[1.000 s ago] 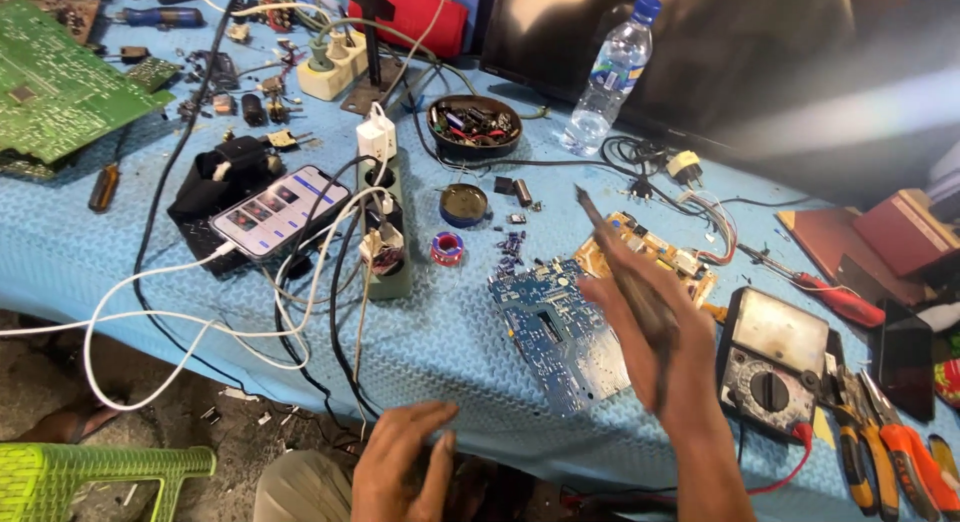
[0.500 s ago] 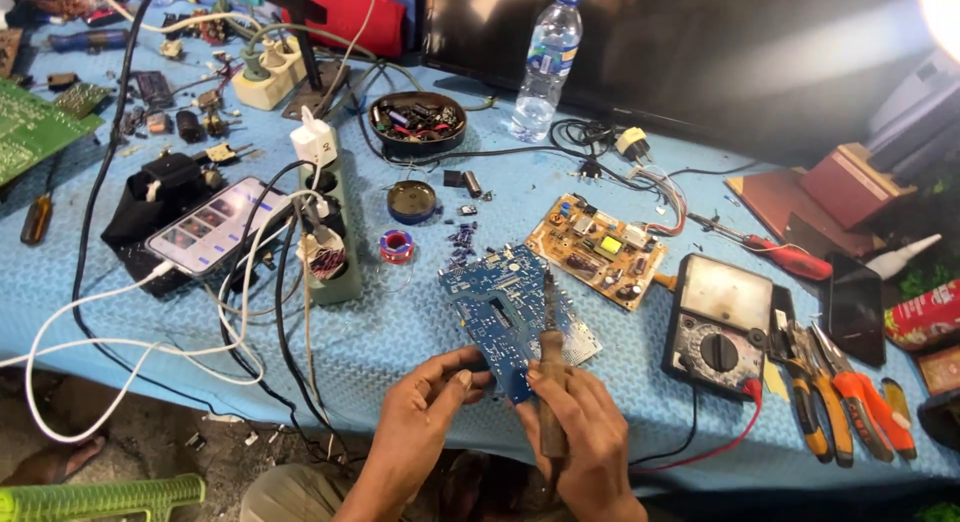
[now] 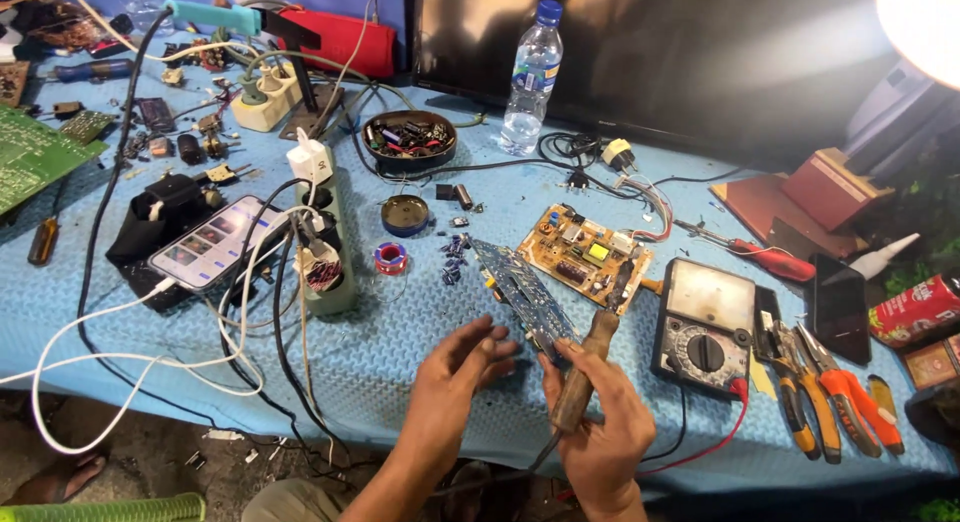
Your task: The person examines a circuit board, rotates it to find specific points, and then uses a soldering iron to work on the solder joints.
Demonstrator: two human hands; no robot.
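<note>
Blue cloth covers the cluttered table (image 3: pixel 420 332). Right hand (image 3: pixel 600 422) fingers close around a wooden-handled soldering iron (image 3: pixel 585 367); left hand (image 3: pixel 455 377), fingers loosely curled, touches the tilted blue circuit board (image 3: pixel 520 292). Iron's tip is hard to make out.

A second ago the right hand (image 3: pixel 600 422) held the wooden-handled soldering iron (image 3: pixel 585 367) up over the analogue multimeter with the black dial (image 3: pixel 703 327) while the left hand (image 3: pixel 460 382) hung below the table edge. Both hands then met at the blue printed circuit board (image 3: pixel 525 294) left of the multimeter. Now that board is lifted on edge, the left hand's fingers open beside it, the iron upright against it
</note>
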